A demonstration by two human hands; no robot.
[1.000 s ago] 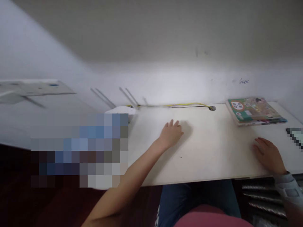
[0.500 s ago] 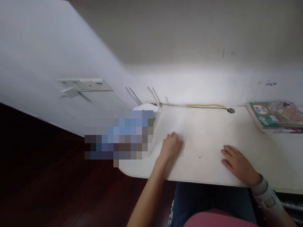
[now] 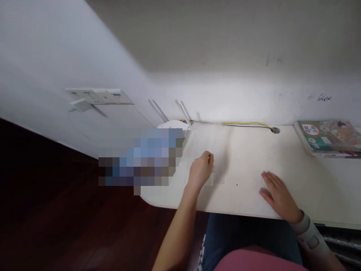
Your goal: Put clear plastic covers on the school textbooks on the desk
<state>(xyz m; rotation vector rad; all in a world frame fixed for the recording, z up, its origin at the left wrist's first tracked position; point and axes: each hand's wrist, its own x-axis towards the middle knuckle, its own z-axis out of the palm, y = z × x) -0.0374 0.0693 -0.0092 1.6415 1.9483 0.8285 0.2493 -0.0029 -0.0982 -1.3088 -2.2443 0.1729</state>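
On the white desk (image 3: 248, 203), a thin, pale, see-through sheet (image 3: 221, 141) lies to the left of centre, barely distinct from the surface. My left hand (image 3: 200, 168) is over it with the fingers curled in and the thumb pressed against them. Whatever sits between those fingertips, if anything, is too faint to make out. My right hand (image 3: 279, 194) rests palm down on the desk to the right, fingers stretched out and thumb apart, holding nothing. A grey band (image 3: 307, 229) wraps its wrist.
A white router (image 3: 173, 124) with upright antennas stands at the back left, beside a pixelated area. Yellow and black cables (image 3: 251, 124) run along the wall into a desk hole (image 3: 275, 130). Stacked books (image 3: 328, 137) lie at the right. A plug (image 3: 81, 105) sits in the wall socket.
My left hand has gone from lying low with fingers forward to a curled, raised shape. The sheet's right edge now shows farther right. My right hand stays nearly in place.
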